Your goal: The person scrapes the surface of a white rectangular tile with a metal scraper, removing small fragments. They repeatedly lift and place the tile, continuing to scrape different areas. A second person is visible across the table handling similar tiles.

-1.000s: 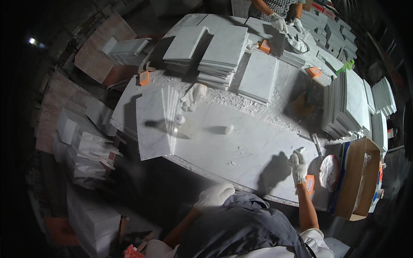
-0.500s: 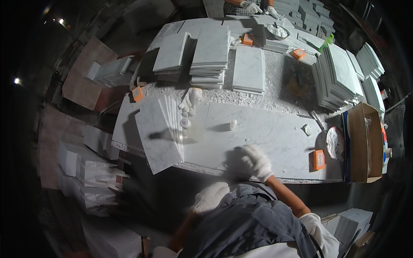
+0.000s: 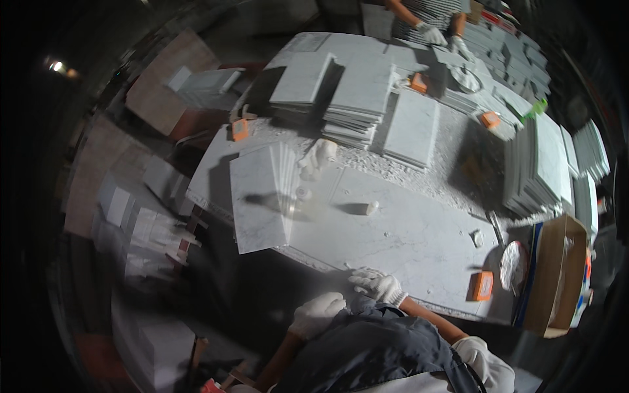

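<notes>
My left hand (image 3: 318,314), in a white knit glove, is held in front of my dark apron (image 3: 373,350), its fingers curled in; whether anything is inside them is hidden. My right hand (image 3: 378,286), gloved alike, is at the table's near edge with its fingers stretched toward the left, and I see nothing in it. Beyond my hands lies a flat row of white, grey-veined marble tiles (image 3: 406,242). A fanned stack of such tiles (image 3: 259,196) lies to the left, overhanging the edge. Small white bottles (image 3: 373,207) stand on the slabs, near an empty glove (image 3: 320,154).
Tile stacks (image 3: 359,88) stand across the dusty table, with taller ones (image 3: 537,160) at right. An orange box (image 3: 483,286), a plate (image 3: 513,265) and an open cardboard box (image 3: 557,275) are at the right end. A co-worker's gloved hands (image 3: 430,34) are at the far side.
My right hand has drawn back from over the slabs to the table's near edge, closer to my left hand. The view has turned, so the table sits tilted.
</notes>
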